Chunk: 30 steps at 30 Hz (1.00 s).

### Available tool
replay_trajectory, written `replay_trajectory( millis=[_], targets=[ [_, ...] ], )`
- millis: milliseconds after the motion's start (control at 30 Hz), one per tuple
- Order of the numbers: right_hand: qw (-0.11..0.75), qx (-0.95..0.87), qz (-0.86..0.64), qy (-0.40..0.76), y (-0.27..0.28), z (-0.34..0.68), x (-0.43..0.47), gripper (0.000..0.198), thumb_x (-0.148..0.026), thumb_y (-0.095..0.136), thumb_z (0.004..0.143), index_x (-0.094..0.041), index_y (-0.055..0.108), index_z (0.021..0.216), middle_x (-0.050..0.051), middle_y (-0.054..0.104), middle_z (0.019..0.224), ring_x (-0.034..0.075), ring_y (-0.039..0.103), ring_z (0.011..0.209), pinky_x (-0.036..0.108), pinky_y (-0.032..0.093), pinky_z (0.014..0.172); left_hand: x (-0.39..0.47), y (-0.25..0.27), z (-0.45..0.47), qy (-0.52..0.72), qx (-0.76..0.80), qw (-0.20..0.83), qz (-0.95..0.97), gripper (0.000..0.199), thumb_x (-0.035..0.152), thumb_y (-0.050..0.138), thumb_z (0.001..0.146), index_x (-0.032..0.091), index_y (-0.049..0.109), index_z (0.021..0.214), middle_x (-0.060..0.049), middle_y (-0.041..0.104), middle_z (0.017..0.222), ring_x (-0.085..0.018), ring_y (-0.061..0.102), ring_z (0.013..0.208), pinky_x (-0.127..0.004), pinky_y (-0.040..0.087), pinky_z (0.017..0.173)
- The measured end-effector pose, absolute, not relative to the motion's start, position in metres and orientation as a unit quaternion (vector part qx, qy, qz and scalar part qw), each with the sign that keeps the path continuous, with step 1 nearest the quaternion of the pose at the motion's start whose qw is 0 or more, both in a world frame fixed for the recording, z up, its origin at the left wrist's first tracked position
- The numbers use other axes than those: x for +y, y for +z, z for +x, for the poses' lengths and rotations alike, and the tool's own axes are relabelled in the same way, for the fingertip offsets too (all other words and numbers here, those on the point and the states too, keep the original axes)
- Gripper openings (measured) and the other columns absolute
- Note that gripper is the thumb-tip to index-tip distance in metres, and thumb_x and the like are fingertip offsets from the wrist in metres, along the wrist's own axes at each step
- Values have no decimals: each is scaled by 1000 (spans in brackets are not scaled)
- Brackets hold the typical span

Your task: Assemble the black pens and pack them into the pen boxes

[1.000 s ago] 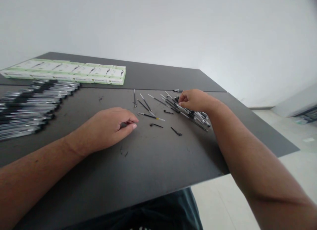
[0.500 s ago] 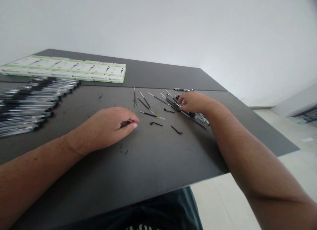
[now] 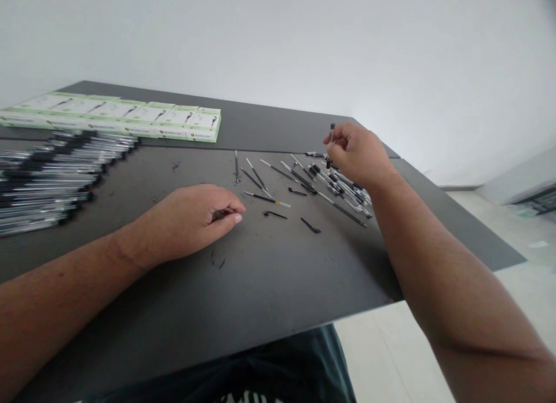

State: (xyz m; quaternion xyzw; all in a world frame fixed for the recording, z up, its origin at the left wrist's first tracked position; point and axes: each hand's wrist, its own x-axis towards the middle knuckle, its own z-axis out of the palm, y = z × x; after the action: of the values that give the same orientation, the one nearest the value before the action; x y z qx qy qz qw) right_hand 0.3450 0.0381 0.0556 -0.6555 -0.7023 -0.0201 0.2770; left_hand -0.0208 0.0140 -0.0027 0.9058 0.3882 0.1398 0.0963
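Note:
My right hand [image 3: 358, 154] is raised over the pile of loose pens and clear barrels [image 3: 343, 186]. Pinched upright between its thumb and fingers is a pen [image 3: 332, 132], clear with black ends, its middle covered by the fingers. My left hand [image 3: 204, 220] rests on its side on the table, fingers curled and thumb near the index finger; nothing shows between them. Right of its fingertips lie a black pen refill [image 3: 260, 198] with a yellow band and a small black clip piece [image 3: 275, 215]. More refills [image 3: 256, 172] are scattered toward the pile.
Rows of assembled clear pens with black caps [image 3: 65, 177] cover the table's left side. Behind them stands a row of white and green boxes [image 3: 130, 116]. Another black clip piece [image 3: 310, 225] lies on the dark table [image 3: 260, 275]. A wall rises behind.
My right hand has lifted from the pile, up and slightly right, with a pen now upright in its fingers. More of the pile shows. My left hand has stayed in place.

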Motion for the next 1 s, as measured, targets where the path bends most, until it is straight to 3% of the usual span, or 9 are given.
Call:
replay_trajectory(
  millis=[100,267,367,500,600,667,800,900,1000],
  targets=[
    [330,-695,-639,13,53,339,33,36,-27,50,110,-22,67,142,6,77,92,22,74,82,35,57,80,13,-1,-20,131,395,95,904,44,52,52,99,27,86,113,-8,87,105,-31,81,104,-45,61,105],
    [275,-722,-632,64,48,333,31,44,-38,47,116,-24,54,158,12,79,130,23,79,104,34,61,88,14,-2,-20,127,389,88,908,45,52,51,101,26,86,114,-9,87,105,-31,81,102,-45,62,103],
    [260,-747,-605,88,46,331,31,52,-50,55,113,-22,56,158,15,74,145,27,78,115,35,62,89,13,-2,-20,130,386,86,909,45,52,51,101,26,86,113,-9,87,104,-31,81,102,-44,62,104],
    [323,-743,-552,198,44,327,31,54,-66,50,114,-21,66,140,15,75,137,26,80,110,32,63,80,12,-1,-19,124,390,89,908,44,51,51,101,27,86,114,-8,88,105,-31,81,103,-43,62,101],
    [345,-715,-554,250,41,323,32,44,-58,47,117,-21,65,131,14,77,123,22,81,98,30,62,72,12,0,-18,121,390,91,908,45,51,50,102,26,86,115,-9,88,108,-31,81,105,-43,61,102],
    [350,-700,-566,260,38,321,33,38,-47,46,117,-22,59,143,11,78,116,21,80,91,31,62,71,12,0,-17,121,388,89,909,46,51,49,102,25,85,115,-9,87,107,-31,81,105,-43,60,104],
    [355,-695,-574,246,33,319,35,54,-34,46,114,-25,43,167,9,79,118,21,79,92,35,65,77,11,0,-17,119,389,87,909,46,50,49,102,25,85,116,-9,87,108,-30,81,105,-43,60,102],
    [337,-700,-586,231,34,320,37,54,-26,51,106,-24,55,160,9,79,121,21,80,94,35,65,82,11,1,-17,115,389,89,910,46,50,49,101,26,86,116,-9,87,106,-30,81,103,-42,60,100],
    [285,-708,-618,187,39,322,37,44,-18,57,95,-20,72,136,9,81,110,24,79,92,35,62,82,11,1,-17,115,388,90,910,48,51,49,101,25,86,115,-9,87,105,-30,81,101,-43,61,99]
  ],
)
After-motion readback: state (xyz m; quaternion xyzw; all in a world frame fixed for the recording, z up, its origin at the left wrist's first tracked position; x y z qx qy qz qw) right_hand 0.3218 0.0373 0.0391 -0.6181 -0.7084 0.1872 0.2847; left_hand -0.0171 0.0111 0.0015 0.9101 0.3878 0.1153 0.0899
